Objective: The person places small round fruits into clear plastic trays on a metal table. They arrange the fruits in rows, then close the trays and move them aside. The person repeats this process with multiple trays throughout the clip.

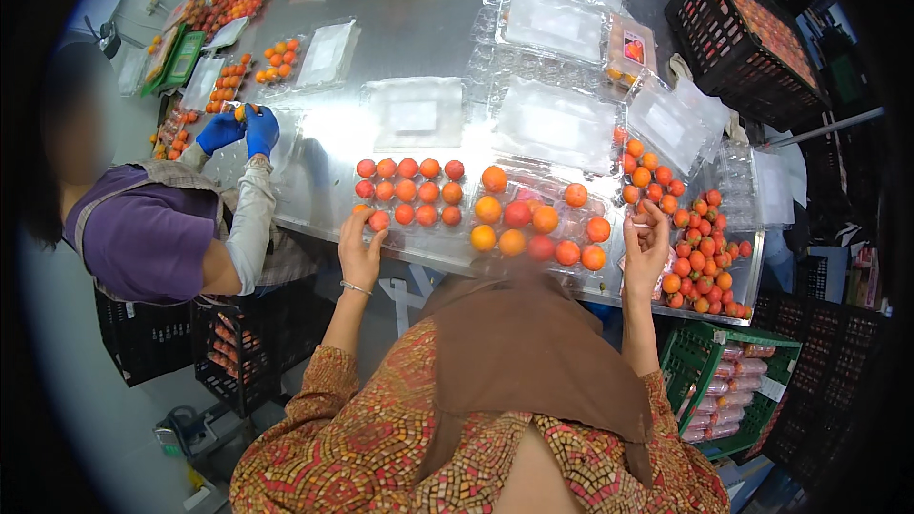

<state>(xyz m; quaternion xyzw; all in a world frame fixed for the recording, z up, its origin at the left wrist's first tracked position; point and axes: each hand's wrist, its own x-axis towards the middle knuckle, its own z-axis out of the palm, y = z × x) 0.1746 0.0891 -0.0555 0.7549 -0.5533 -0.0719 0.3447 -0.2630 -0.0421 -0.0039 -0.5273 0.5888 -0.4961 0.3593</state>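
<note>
My left hand [359, 248] is at the front left corner of a clear plastic tray of orange-red tomatoes [405, 190] set in rows. Its thumb and fingers close around a tomato [378, 221] at that corner. To the right, a second clear tray holds larger, spaced tomatoes [545, 219], some blurred. Beyond this tray's right side, my right hand [645, 246] is raised with fingers curled. Something small and pale shows near its fingertips, but whether it is held is unclear. Printed labels [663, 277] lie partly under that hand, beside a heap of loose tomatoes [703, 257].
Open clamshell lids with white pads [555, 121] cover the table [321, 150] ahead. A co-worker in blue gloves [262, 131] handles fruit at left. A black crate [742, 43] of fruit stands far right; a green crate [735, 389] of packs sits below, right.
</note>
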